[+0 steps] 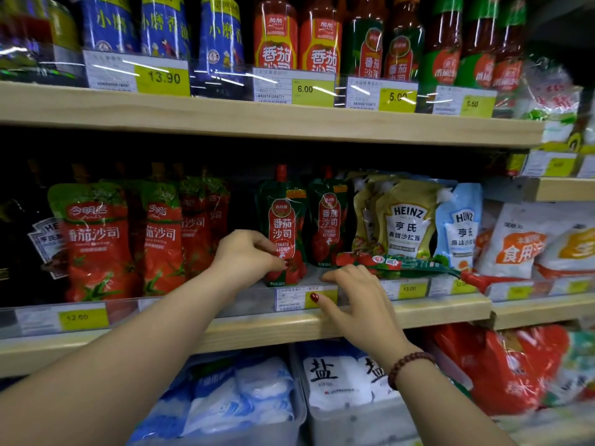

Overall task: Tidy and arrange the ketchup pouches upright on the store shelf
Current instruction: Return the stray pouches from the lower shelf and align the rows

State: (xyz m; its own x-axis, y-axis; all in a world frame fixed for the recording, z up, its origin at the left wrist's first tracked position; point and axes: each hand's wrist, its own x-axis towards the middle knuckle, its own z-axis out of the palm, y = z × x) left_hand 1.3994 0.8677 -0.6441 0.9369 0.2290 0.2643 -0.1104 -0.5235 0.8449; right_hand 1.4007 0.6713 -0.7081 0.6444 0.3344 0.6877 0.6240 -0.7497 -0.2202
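From your head camera, take the upright green ketchup pouch (283, 226) on the middle shelf (264, 326) as your marker. Your left hand (248, 254) grips its lower left edge, fingers curled round the foil, and the pouch stands near the shelf front with its red cap on top. Just right of it a second green pouch (328, 217) also stands upright, set a little further back.

Right of and lower than the marker, a third green pouch (399, 265) lies flat along the shelf front, its red cap (476, 280) pointing away to the right. Your right hand (351, 294) sits below and right of the marker, fingers loosely bent with nothing in them. The fingertips are just beside the near end of the flat pouch, and the thumb lies over the yellow price tag (306, 297). A bead bracelet (409, 365) circles that wrist.

Left of the marker stand red ketchup pouches (96, 239), leaning slightly. Beyond the second green pouch stand Heinz pouches (405, 220). Above the marker, sauce bottles (277, 37) line the upper shelf, and below it lie white salt bags (338, 375).
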